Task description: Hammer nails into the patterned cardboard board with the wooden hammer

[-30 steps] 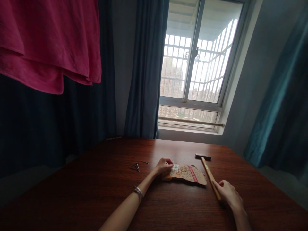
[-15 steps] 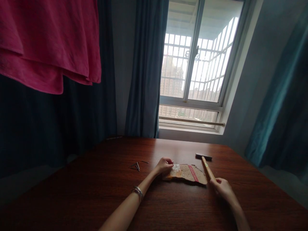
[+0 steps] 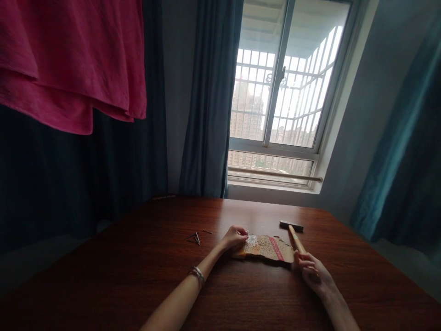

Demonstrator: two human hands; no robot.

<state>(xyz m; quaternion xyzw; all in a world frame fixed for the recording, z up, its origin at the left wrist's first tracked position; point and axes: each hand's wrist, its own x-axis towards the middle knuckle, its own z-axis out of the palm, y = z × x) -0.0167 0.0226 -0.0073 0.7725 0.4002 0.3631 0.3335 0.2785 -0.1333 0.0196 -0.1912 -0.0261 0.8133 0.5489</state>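
Observation:
My left hand (image 3: 236, 237) is pinched closed over the left end of a torn cardboard piece (image 3: 265, 247). A tiny pale tip shows at its fingertips, too small to name. The cardboard is covered in small dark holes and bears a red stripe and a whitish patch. To its right lies a hammer (image 3: 295, 236) with a dark head and a wooden handle, its head away from me. The fingers of my right hand (image 3: 314, 271) are curled round the lower end of the handle, at the cardboard's right edge, hiding the handle's end.
Several nails (image 3: 196, 237) lie on the brown wooden table (image 3: 155, 266), left of my left hand. A pink cloth (image 3: 72, 69) hangs at upper left before dark blue curtains (image 3: 208, 115). Behind the table's far edge is a window (image 3: 275, 92) with bars outside.
My right hand has rolled over on the handle, so its curled fingers now show, and has shifted slightly left to the cardboard's edge. The left hand is nearly still.

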